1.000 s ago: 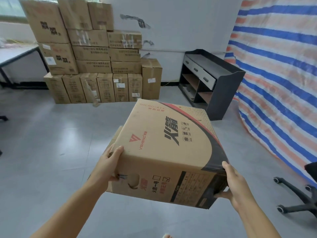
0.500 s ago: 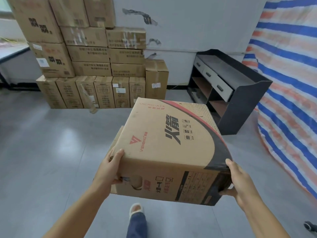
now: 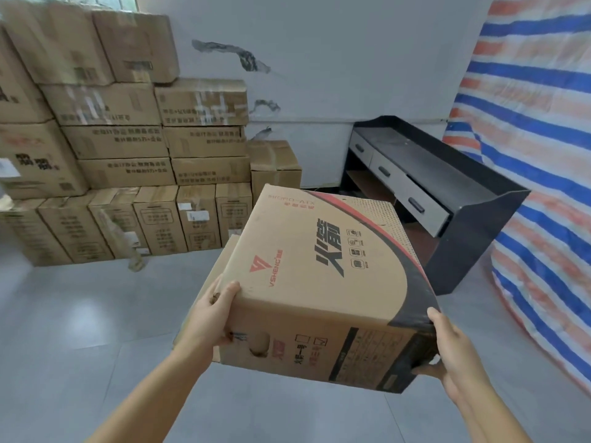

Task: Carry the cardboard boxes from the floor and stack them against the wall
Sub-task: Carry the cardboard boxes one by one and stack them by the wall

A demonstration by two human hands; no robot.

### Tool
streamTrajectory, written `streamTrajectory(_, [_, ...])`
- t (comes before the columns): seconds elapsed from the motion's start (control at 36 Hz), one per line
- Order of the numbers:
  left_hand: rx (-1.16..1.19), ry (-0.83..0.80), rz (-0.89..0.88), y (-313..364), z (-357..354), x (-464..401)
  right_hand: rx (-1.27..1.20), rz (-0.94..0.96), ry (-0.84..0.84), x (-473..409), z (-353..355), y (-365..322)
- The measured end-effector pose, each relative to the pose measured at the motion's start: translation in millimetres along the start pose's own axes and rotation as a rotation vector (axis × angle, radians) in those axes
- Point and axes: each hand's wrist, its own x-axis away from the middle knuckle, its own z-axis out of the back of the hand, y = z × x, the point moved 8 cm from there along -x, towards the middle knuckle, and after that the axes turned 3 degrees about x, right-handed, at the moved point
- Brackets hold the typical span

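I'm holding the brown printed cardboard box with the red-and-black curved band [image 3: 319, 282] up off the grey tiled floor [image 3: 80, 330], in the air ahead of me, centre-right in the head view. My left hand [image 3: 209, 318] grips the near left corner, thumb on the top face, fingers curled round the edge and down the left side. My right hand [image 3: 447, 353] grips the near right corner, thumb along the black edge, fingers wrapped under the lower corner; fingertips there are hidden. Box is tilted: printed top face slopes up and away from me, far edge higher than near edge, right near corner sitting lower than the left. Long axis runs roughly away from me toward the white wall [image 3: 335, 75], angled a bit right. Print on top reads sideways, text baseline running along that axis. A loose flap shows below the left side. Ahead left, the stack of plain brown cardboard boxes [image 3: 144, 171] stands against the wall, several tiers high, well apart from my box. Black low cabinet with grey drawers [image 3: 447, 193] stands right of the stack. Blue, orange and white striped tarp [image 3: 537, 155] hangs at far right.
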Motion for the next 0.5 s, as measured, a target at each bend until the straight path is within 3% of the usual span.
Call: streamTrajectory(0.5, [0.064,0.083,-0.014,108,-72,-321,0.008,0.030,-0.069,-296,-185,-179])
